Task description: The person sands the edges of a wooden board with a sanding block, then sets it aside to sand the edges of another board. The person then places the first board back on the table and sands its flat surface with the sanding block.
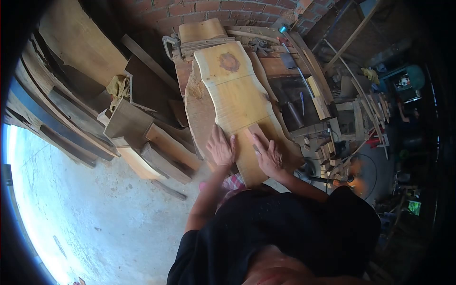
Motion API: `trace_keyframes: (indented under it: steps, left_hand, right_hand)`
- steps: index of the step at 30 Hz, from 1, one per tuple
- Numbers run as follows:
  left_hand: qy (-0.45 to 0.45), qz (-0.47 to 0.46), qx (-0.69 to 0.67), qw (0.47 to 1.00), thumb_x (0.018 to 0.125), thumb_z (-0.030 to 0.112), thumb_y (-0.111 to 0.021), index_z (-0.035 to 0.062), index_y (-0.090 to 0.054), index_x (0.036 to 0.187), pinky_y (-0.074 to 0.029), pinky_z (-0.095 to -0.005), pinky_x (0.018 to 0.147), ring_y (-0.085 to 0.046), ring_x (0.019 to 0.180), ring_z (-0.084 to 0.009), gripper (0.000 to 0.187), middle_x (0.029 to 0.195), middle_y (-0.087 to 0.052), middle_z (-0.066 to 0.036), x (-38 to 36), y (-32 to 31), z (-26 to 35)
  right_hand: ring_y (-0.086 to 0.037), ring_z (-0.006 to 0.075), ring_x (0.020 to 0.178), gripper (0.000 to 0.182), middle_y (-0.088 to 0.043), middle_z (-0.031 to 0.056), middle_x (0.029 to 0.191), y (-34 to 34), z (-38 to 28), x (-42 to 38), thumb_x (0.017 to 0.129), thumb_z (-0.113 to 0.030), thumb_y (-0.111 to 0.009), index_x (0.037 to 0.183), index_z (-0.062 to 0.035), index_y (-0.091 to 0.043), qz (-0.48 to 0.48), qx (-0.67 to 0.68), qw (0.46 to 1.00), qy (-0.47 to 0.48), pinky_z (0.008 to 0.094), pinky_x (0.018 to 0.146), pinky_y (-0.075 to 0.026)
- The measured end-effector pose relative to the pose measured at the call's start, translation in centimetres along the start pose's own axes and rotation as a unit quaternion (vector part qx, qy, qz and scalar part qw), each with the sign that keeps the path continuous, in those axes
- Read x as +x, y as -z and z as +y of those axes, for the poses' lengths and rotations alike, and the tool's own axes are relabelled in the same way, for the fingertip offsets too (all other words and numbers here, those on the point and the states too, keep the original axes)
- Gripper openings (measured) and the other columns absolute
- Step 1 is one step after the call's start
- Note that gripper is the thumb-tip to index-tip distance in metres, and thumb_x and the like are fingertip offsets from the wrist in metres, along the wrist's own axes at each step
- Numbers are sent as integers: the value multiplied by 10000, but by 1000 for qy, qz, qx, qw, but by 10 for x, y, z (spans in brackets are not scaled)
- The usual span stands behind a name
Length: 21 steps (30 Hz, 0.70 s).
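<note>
Pale yellow wood filled the centre of the frame: a long plank (237,99) with a dark knot near its far end lay on a cluttered desk (285,66), running from the upper middle down toward the person. The left hand (221,148) lay flat on the plank's near left edge, fingers spread, its grip released. The right hand (268,154) pressed down on a small reddish-brown block (255,133) just beside it, fingers lying over the block rather than clenched around it. Offcuts and boards (142,137) were stacked at the left of the frame, above a bare concrete floor (95,204). A brick wall (190,9) ran across the top.
</note>
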State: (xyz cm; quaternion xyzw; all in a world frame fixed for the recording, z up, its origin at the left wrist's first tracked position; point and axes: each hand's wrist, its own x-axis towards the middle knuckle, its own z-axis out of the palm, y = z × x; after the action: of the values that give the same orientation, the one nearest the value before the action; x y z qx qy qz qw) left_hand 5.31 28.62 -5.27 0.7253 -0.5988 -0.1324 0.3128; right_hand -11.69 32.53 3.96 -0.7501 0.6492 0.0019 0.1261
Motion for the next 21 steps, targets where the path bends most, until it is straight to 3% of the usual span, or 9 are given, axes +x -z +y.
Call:
trace_keyframes:
  steps: [3,5,7,11,12,13,14,17,21]
  left_hand:
    - [-3,-26,9,1000,921,495,-478,-15,-369,1407,-261,-485,1050,-379,1268,-377,713,1454,-366,-189,1,-3,0]
    - [28,-76,-17,997,905,505,-492,-27,-360,1412,-192,-480,1092,-315,1318,-368,747,1471,-344,-177,3,5,6]
    - [41,-76,-14,996,900,511,-498,-21,-356,1418,-190,-477,1093,-315,1318,-368,756,1471,-343,-177,4,2,3]
    - [19,-47,4,999,886,440,-587,-14,-368,1409,-299,-481,1021,-410,1227,-382,726,1404,-403,-203,3,4,7]
    - [47,-28,-66,996,868,388,-628,-16,-362,1413,-326,-474,997,-422,1209,-386,729,1378,-415,-211,1,-3,9]
    - [72,-7,-136,988,851,336,-668,-19,-355,1417,-353,-468,973,-433,1191,-391,738,1352,-426,-220,2,-5,13]
    - [109,-39,-153,981,822,264,-709,-29,-293,1446,-413,-452,906,-490,1114,-398,806,1267,-477,-248,2,-3,17]
    - [122,-87,-207,967,822,262,-707,-34,-206,1475,-442,-443,885,-532,1054,-405,874,1211,-515,-267,4,-7,16]
    - [68,-64,-201,975,824,253,-706,-43,-149,1482,-457,-463,876,-558,1000,-419,911,1161,-540,-279,4,-11,9]
  right_hand:
    - [-526,446,912,708,-417,245,1062,9,-10,72,912,-231,-549,1504,-360,-181,-3,-6,999,36,531,706,-486]
    - [-556,448,863,722,-435,261,1055,13,-19,145,906,-226,-552,1504,-359,-169,28,-8,998,60,533,712,-484]
    - [-587,449,869,709,-451,276,1067,18,-27,233,912,-229,-543,1501,-352,-168,71,8,995,74,532,727,-494]
    - [-615,424,944,695,-482,278,1146,34,-38,381,911,-283,-548,1495,-350,-177,131,-5,989,67,511,838,-487]
    - [-623,413,939,677,-485,262,1162,31,-34,406,923,-302,-532,1496,-362,-176,152,-10,986,63,500,873,-478]
    - [-616,412,967,669,-485,261,1168,39,-33,421,932,-309,-521,1497,-372,-169,98,40,994,32,490,895,-471]
    - [-605,421,988,677,-484,261,1169,39,-30,423,929,-310,-532,1497,-377,-170,103,53,993,35,498,897,-468]
    - [-589,445,1008,698,-475,268,1174,37,-19,402,917,-311,-561,1495,-383,-177,122,32,991,48,522,887,-467]
    - [-577,484,990,731,-457,282,1165,33,1,341,894,-315,-606,1491,-387,-190,125,15,991,37,564,821,-478]
